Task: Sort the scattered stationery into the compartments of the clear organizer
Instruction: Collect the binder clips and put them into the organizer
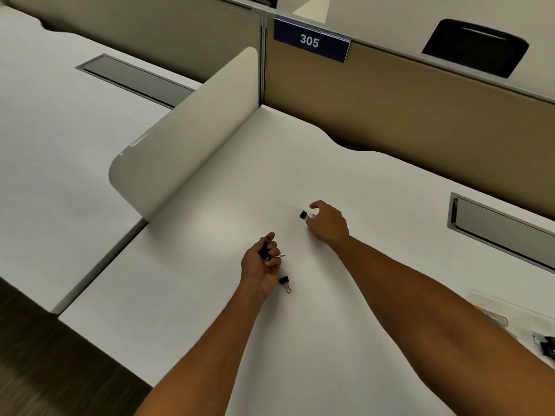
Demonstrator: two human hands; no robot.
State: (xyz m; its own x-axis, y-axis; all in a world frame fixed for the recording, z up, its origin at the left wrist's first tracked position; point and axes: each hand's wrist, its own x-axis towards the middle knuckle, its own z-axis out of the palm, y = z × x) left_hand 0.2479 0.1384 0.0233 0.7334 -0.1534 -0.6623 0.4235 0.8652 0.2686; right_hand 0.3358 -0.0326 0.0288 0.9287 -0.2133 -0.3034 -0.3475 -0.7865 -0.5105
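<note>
left hand (260,265): fingers curled round small black binder clips (265,251)
right hand (326,222): pinching a black binder clip (304,214) on the white counter (210,223)
third black clip (284,281): lying on counter beside left hand
clear plastic organizer (492,318): far right edge

A single wide-angle view looks from head height forward and steeply down over the white laminate desk (210,295), near enough that both forearms enter from the bottom edge. It faces the tan fabric partition (405,115) bearing a dark blue "305" sign (310,40).
</note>
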